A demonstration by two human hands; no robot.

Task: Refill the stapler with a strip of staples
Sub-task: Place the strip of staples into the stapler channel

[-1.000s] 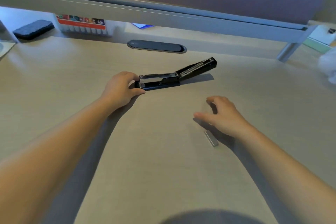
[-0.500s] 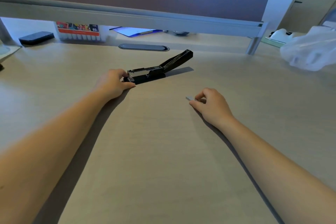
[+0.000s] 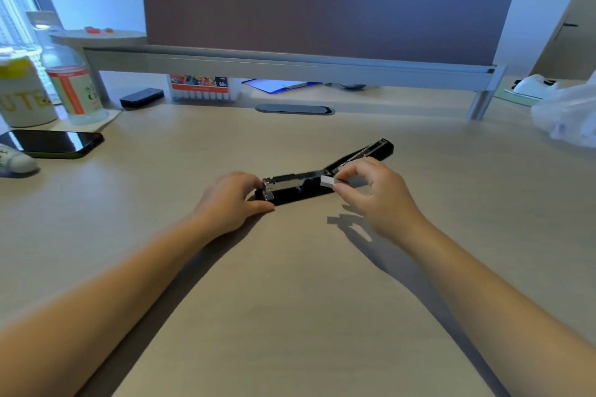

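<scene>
The stapler (image 3: 300,188) is lying near the middle of the desk (image 3: 290,300), hinged fully open: its black base is sitting flat, the metal staple channel (image 3: 290,180) is facing up along it, and the black top arm (image 3: 364,153) is folding back and away to the right. You are holding the strip of staples (image 3: 327,180) just above the hinge end of that channel, its pale end pointing left toward the open track; whether it is touching the metal cannot be told.

Your right hand (image 3: 377,196) is pinching the strip between the thumb and the fingertips (image 3: 346,175), the other fingers curling loosely, and it is hovering above the desk and casting a shadow beneath it. Your left hand (image 3: 230,203) is bracing the front end of the stapler, its fingers closing narrowly around the base and the channel's nose, with the thumb resting on the desk beside it.

Farther out, a dark phone (image 3: 53,143) is lying flat at the left edge, well apart from the stapler, with a can (image 3: 24,97) and a clear bottle (image 3: 69,84) standing behind it. A box of markers (image 3: 201,87) is sitting under the raised shelf (image 3: 290,66) at the back, and an oval cable grommet (image 3: 295,109) is set into the desk just in front of it. A crumpled plastic bag (image 3: 567,116) is resting at the far right.
</scene>
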